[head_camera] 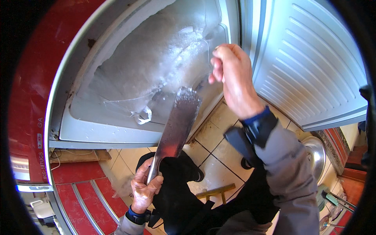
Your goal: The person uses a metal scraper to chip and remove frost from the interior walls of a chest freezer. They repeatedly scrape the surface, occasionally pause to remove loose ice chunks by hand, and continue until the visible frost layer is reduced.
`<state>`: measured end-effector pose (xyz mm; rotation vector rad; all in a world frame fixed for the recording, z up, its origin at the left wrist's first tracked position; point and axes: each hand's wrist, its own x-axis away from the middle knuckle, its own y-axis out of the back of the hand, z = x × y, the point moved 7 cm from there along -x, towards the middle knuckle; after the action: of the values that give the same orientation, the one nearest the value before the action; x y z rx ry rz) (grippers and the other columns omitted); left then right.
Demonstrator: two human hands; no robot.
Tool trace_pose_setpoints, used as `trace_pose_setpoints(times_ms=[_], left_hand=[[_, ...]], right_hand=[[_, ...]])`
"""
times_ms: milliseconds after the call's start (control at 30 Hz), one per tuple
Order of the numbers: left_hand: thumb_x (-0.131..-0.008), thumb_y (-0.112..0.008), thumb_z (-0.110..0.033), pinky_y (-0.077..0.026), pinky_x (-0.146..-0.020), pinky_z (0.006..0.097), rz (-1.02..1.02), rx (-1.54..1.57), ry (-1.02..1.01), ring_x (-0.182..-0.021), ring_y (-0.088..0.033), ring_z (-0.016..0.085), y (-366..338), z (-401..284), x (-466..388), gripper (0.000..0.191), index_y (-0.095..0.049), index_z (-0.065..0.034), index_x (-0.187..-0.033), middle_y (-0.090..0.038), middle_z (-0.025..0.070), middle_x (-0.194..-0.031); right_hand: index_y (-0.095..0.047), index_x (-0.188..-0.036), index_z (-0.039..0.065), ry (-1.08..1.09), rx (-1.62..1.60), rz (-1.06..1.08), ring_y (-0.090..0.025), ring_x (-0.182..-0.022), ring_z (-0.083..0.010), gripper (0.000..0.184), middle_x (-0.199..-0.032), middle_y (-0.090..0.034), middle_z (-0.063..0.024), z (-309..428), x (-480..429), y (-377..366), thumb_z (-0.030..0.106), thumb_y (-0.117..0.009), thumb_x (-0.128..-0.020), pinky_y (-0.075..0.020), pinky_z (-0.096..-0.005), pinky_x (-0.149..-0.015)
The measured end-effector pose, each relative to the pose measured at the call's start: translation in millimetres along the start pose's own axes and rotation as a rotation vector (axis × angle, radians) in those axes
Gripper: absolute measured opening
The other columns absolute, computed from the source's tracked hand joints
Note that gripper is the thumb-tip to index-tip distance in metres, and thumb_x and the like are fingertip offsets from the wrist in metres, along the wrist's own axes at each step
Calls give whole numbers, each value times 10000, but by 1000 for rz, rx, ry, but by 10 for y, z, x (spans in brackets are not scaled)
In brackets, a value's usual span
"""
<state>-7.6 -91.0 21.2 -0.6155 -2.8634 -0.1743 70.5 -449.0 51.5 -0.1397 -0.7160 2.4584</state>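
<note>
My left hand [145, 183] grips the metal handle of a kitchen cleaver [179, 126], its broad blade pointing up toward the freezer compartment [102, 126]. Frost crumbs cling to the blade's far end. Clear plastic film [126, 101] lies over the compartment's floor, with a crumpled edge at the front. White ice and loose frost [182, 53] are spread further in. My right hand [230, 69] is raised at the compartment's right side, fingers curled. Thumb and forefinger pinch a thin edge of the clear film.
A ribbed white inner door [308, 64] stands swung out on the right. The refrigerator's red outer panel [35, 73] curves along the left. Below are floor tiles [214, 138], a low yellow frame [216, 191], a metal basin [315, 155] and a green-headed brush [332, 198].
</note>
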Motion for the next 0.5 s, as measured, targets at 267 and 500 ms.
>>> trace_pose_setpoints(times_ms=[267,500], left_hand=[[-943,-669,-42,-361,-480,199,-43,154,-52,-551,-454,69,-608,-225,19,632,-392,-74,-1509,-605,79,-859],[-977,-676,-158,-364,-499,185,-167,290,-207,-657,-524,58,-938,-358,-209,649,-336,-88,-1525,-634,124,-1197]], right_hand=[[-576,-1024,25,87,474,673,-679,-679,-208,273,-747,-603,-68,-309,1523,-326,292,-535,-1059,-581,-330,-611],[-507,-1250,-37,-322,-61,566,-630,-939,-157,378,-1032,-629,-123,-439,1637,-395,248,-622,-1030,-527,-322,-804]])
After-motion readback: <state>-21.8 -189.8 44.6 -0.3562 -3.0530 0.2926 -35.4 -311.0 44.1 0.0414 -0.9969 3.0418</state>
